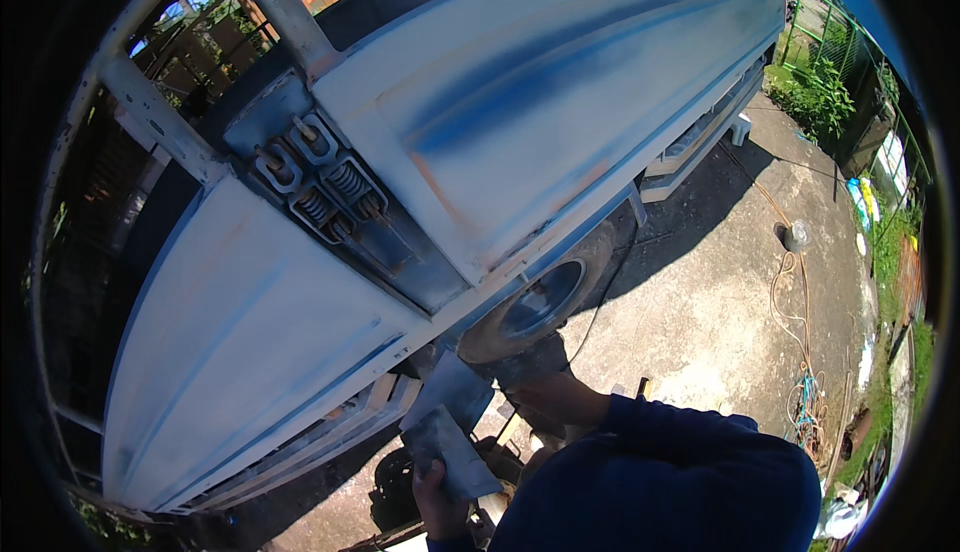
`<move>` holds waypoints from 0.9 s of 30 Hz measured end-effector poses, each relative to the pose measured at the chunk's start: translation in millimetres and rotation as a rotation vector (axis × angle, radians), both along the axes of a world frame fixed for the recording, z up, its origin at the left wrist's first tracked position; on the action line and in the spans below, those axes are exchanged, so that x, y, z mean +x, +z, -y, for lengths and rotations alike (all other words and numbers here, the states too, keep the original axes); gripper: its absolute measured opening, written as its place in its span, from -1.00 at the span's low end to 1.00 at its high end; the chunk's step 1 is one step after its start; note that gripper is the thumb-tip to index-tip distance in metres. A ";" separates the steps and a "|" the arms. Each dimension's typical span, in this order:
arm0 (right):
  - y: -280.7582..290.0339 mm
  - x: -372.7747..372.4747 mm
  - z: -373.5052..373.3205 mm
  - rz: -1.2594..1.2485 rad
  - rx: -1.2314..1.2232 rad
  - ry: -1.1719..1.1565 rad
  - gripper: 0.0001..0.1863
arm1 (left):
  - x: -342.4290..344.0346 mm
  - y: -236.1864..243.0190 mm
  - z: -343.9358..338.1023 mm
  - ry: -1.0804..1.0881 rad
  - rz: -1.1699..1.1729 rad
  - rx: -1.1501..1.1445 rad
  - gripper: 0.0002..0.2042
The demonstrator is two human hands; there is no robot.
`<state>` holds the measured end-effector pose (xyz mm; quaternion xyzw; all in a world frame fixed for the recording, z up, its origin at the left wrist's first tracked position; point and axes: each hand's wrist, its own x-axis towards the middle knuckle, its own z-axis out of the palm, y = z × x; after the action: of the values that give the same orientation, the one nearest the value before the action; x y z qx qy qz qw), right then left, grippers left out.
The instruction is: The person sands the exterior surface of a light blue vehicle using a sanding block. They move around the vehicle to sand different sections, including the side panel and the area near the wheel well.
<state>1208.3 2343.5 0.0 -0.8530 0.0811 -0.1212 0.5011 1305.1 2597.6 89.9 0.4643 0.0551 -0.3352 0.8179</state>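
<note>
Low in the head view, my left hand (433,492) grips a bent or overlapping grey sheet (450,452) by its lower left part. My right hand (545,399) is beside the upper part of the sheet, below the tyre (480,342), with its fingers in shadow, so their grip is unclear. Above both hands is the long side of a vehicle body, with a pale grey panel (540,152) streaked blue and rust, a second panel (230,342) at left, and between them a recess holding metal springs and brackets (320,192).
A metal tube frame (170,122) rises at upper left. On the concrete ground (700,312) lie a cable, orange cords (783,302), a small round object (795,237) and tangled rope (810,402). Plants (820,92), a green fence and scattered debris line the right edge.
</note>
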 end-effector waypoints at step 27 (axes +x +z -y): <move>18.8 48.4 143.2 0.172 -0.009 -0.123 -0.39 | -60.0 -31.9 76.9 0.049 -0.109 0.296 -0.57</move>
<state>1256.7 2200.3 18.7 -0.8351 0.0897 -0.2249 0.4940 1245.1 2520.7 58.0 0.5594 0.1596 -0.3281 0.7442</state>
